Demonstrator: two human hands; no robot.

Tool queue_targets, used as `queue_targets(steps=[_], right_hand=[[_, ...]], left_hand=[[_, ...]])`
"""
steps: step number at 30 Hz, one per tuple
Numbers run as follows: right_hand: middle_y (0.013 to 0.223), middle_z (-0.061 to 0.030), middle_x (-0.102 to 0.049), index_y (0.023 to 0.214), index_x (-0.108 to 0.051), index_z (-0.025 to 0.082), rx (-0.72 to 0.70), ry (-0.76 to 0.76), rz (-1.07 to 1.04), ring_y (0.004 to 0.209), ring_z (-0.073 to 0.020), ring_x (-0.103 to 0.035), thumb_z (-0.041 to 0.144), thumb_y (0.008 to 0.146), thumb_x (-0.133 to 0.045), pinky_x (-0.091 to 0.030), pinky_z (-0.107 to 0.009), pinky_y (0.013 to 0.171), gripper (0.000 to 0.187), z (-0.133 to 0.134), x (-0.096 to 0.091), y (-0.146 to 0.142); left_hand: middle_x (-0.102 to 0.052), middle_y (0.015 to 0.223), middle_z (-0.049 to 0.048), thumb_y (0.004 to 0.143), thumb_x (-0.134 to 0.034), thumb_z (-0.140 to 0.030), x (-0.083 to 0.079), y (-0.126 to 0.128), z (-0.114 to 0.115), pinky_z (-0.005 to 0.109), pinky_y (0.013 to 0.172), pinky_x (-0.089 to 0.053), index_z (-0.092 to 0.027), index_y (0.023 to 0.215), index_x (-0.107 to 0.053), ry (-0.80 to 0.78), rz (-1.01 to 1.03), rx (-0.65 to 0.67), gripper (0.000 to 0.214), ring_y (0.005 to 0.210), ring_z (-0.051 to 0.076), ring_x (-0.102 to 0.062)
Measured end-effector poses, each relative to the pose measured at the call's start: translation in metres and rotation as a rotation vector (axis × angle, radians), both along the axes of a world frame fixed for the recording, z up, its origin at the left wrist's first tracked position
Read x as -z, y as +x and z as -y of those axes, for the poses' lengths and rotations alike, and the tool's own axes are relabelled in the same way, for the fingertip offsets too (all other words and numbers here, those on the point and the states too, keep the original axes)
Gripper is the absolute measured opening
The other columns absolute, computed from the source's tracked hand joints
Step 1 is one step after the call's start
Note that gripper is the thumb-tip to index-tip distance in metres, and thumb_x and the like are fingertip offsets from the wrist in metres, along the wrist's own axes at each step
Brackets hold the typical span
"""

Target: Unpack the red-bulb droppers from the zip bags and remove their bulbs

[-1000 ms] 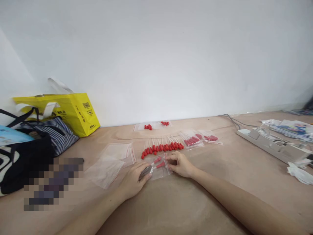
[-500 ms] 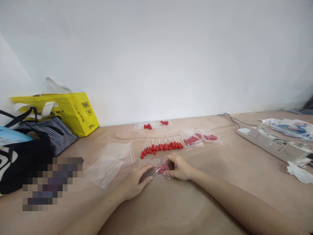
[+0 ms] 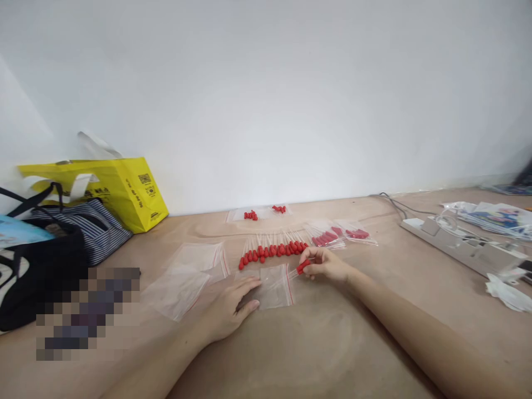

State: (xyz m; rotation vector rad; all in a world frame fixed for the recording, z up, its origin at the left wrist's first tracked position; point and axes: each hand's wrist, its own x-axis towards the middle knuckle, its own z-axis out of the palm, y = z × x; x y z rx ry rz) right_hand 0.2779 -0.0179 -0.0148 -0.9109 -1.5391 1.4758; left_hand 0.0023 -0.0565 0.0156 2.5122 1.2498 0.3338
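My left hand [image 3: 230, 307] lies flat on the near left end of a small clear zip bag [image 3: 272, 288] with a red seal line, pinning it to the tan table [image 3: 316, 343]. My right hand [image 3: 326, 263] is closed in a pinch on a red-bulbed dropper [image 3: 302, 267], held just right of the bag's mouth. Behind both hands a row of several red-bulbed droppers [image 3: 274, 249] lies on the table. The bag under my left hand looks empty.
Filled zip bags [image 3: 338, 234] lie right of the row, two more [image 3: 260, 213] by the wall. Empty zip bags [image 3: 187, 277] sit to the left. A yellow bag [image 3: 110, 188] and striped and black bags [image 3: 62, 249] crowd the left. A white power strip [image 3: 461, 245] lies right.
My right hand has pulled back out of the bag's mouth to the right with a red-bulbed dropper pinched in it. The bag now lies flat and looks empty. My left hand stayed put.
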Motion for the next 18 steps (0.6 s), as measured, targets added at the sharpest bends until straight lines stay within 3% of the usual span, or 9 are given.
queue_targets(steps=[3,7,9,13,15,18], right_hand=[[0.064,0.0022,-0.06,0.071,-0.056,0.016,0.078,-0.001,-0.071,0.052,-0.0059,-0.05,0.02,0.057,-0.07,-0.038,-0.018,0.048,0.02,-0.008,-0.008,0.026],[0.06,0.0047,-0.056,0.071,-0.055,0.018,0.214,0.059,-0.164,0.049,-0.0056,-0.048,0.02,0.057,-0.069,-0.036,-0.019,0.048,0.019,-0.017,-0.021,0.039],[0.061,0.0043,-0.056,0.073,-0.055,0.018,0.292,0.14,-0.154,0.05,-0.0064,-0.048,0.021,0.059,-0.067,-0.038,-0.02,0.049,0.019,-0.023,-0.025,0.032],[0.067,0.0005,-0.058,0.077,-0.054,0.017,0.52,0.386,-0.018,0.058,-0.0107,-0.053,0.025,0.063,-0.062,-0.043,-0.024,0.055,0.017,-0.036,-0.024,-0.005],[0.071,-0.0018,-0.058,0.081,-0.055,0.017,0.611,0.563,0.13,0.065,-0.013,-0.055,0.023,0.068,-0.055,-0.045,-0.026,0.061,0.014,-0.042,-0.018,-0.025],[0.084,-0.0056,-0.059,0.089,-0.057,0.018,0.601,0.789,0.459,0.076,-0.0155,-0.056,0.016,0.074,-0.045,-0.045,-0.029,0.07,0.019,-0.049,-0.009,-0.045]], left_hand=[[-0.051,0.122,0.0043,0.077,-0.047,-0.035,0.007,-0.002,-0.002,0.039,0.095,-0.036,-0.025,0.107,-0.056,0.075,0.055,-0.05,0.032,0.113,0.022,-0.045],[-0.047,0.121,0.0071,0.066,-0.059,-0.038,0.01,-0.001,-0.002,0.042,0.091,-0.037,-0.023,0.1,-0.058,0.1,0.086,-0.287,0.038,0.11,0.027,-0.045],[-0.046,0.12,0.0072,0.061,-0.062,-0.037,0.009,-0.001,-0.001,0.042,0.09,-0.037,-0.022,0.1,-0.057,0.052,0.091,-0.359,0.043,0.109,0.027,-0.045],[-0.045,0.114,0.0063,0.055,-0.066,-0.036,0.007,-0.006,-0.002,0.037,0.081,-0.042,-0.022,0.098,-0.054,-0.051,0.136,-0.369,0.047,0.099,0.025,-0.049],[-0.046,0.109,0.0061,0.054,-0.067,-0.037,0.007,-0.011,-0.004,0.036,0.077,-0.042,-0.022,0.096,-0.052,-0.069,0.135,-0.362,0.047,0.095,0.025,-0.05],[-0.049,0.102,0.0053,0.053,-0.068,-0.036,0.005,-0.016,-0.004,0.037,0.079,-0.039,-0.021,0.092,-0.052,-0.066,0.111,-0.348,0.045,0.095,0.025,-0.048]])
